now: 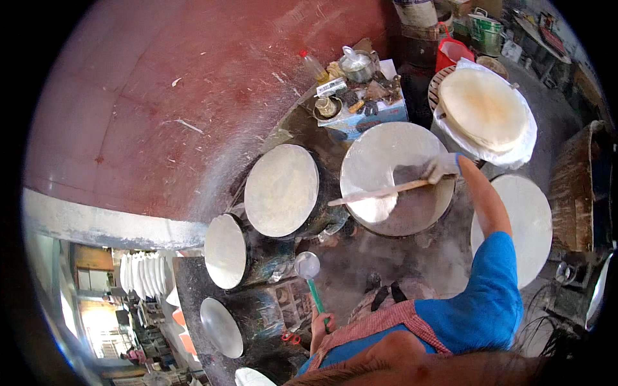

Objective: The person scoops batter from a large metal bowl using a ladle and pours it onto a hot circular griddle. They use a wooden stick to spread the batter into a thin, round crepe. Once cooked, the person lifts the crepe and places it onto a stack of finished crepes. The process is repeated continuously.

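My right hand [441, 167], in a white glove, grips a long wooden stick [380, 192] laid across a round steaming pan [412, 219]. A thin pale sheet [380, 157] covers part of that pan, and a fold of it hangs from the stick. My left hand [320, 323] is low by my checked apron. It holds a metal ladle [307, 264] by its green handle, bowl upward, between the pans.
Other round cloth-topped pans stand at centre [281, 190], left [225, 251], lower left [221, 327] and right [524, 219]. A stack of round thin sheets [483, 106] lies on white cloth behind. A small blue stand [360, 109] carries a kettle and a bottle. Buckets [484, 29] stand beyond.
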{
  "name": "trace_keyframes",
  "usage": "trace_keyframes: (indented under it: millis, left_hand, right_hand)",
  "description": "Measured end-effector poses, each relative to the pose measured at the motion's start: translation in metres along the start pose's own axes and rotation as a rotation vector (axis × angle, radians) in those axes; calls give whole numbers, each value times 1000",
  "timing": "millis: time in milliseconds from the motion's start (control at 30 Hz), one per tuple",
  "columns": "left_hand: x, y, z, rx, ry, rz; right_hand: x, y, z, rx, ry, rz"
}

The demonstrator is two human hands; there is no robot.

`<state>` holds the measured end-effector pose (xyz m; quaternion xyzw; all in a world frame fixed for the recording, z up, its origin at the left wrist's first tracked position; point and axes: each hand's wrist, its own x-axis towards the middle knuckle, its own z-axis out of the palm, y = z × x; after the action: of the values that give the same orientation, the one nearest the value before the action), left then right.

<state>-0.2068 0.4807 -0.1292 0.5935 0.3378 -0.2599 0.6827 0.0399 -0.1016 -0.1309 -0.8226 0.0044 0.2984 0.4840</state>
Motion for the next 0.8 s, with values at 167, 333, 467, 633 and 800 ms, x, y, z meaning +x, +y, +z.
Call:
trace_keyframes:
  millis: [167,333,467,633,800]
  left_hand:
    - [31,-10,-39,-125,-201,-100]
    - [28,10,-48,-191,-178,-120]
    - [30,4,-89,-178,-299,-59]
    - [7,28,-97,-250,-326,-32]
    - [-7,5,-121,-265,-400,48]
  right_hand:
    - [-144,90,17,-268,-49,329]
    - [-298,101,182,299,541,505]
    - [-177,7,329,589,818,151]
    - [-71,-59,392,-161,975,274]
    - [-133,-18,391,-267,1025,488]
